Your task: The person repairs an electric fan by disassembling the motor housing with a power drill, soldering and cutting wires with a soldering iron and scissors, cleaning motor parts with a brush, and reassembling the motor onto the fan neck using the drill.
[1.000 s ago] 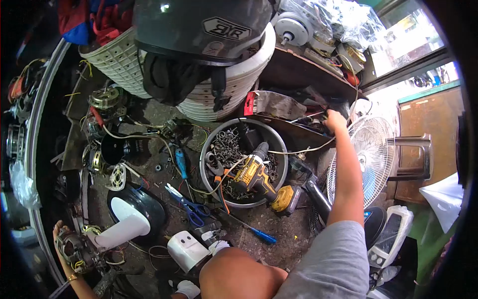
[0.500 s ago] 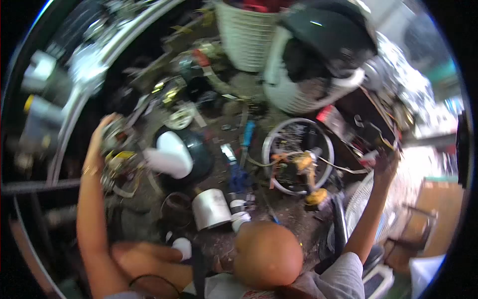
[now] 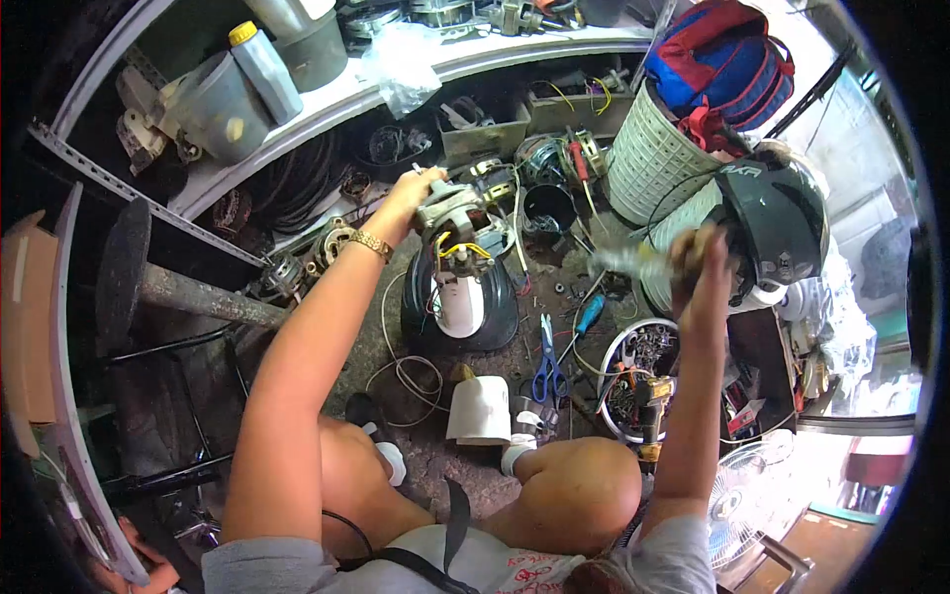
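My left hand point(image 3: 421, 186) is closed on the back of a metal fan motor point(image 3: 453, 213). The motor sits atop a white fan post point(image 3: 459, 305) on a black base point(image 3: 418, 327), with yellow wires hanging at its front. Raised at the right, in front of the black helmet point(image 3: 777, 223), my right hand point(image 3: 701, 259) has its fingers curled round something. A blurred, pale, see-through thing point(image 3: 628, 259) sticks out from it to the left; motion smears its shape. Blue scissors point(image 3: 546, 371) and a blue-handled screwdriver point(image 3: 591, 315) lie on the floor.
A metal basin point(image 3: 616, 346) of screws holds a yellow drill point(image 3: 653, 401). A white cover point(image 3: 479, 410) stands near my knees. White baskets point(image 3: 648, 158), a fan grille point(image 3: 747, 485) and an open box point(image 3: 767, 351) are at the right. A shelf point(image 3: 327, 94) crosses the top left. Someone's arm point(image 3: 143, 559) shows bottom left.
The view has swung left. My right hand has come up out of the open box with the blurred thing in it. My left hand stays on the motor.
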Demonstrator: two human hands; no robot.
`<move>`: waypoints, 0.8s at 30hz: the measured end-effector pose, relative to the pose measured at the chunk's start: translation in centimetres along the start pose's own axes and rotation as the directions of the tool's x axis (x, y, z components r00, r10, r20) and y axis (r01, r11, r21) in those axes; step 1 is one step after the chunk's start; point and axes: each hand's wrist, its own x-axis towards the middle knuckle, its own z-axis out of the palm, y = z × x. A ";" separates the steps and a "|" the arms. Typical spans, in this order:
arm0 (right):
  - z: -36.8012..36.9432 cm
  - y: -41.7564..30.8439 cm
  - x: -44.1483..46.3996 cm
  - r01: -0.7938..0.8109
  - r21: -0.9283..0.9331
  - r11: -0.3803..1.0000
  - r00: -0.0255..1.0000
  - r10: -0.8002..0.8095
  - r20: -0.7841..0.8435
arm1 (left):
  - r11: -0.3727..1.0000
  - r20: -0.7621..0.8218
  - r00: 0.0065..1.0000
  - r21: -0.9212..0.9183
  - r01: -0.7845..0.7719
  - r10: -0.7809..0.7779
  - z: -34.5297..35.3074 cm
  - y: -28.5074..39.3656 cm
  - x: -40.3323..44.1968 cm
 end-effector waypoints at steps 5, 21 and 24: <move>12.4 1.9 6.5 -0.030 0.110 0.994 0.966 0.000 0.260 | 1.000 -0.030 0.999 0.024 -0.010 0.010 0.9 0.8 -1.1; 15.3 2.6 5.2 0.050 -0.329 0.943 0.976 0.024 0.217 | 0.997 -0.048 0.996 0.016 -0.078 0.079 1.2 -0.6 -0.1; 14.7 3.1 5.1 0.082 -0.480 0.873 0.968 0.044 0.246 | 0.990 -0.109 0.991 0.131 -0.059 0.074 1.6 0.4 -0.6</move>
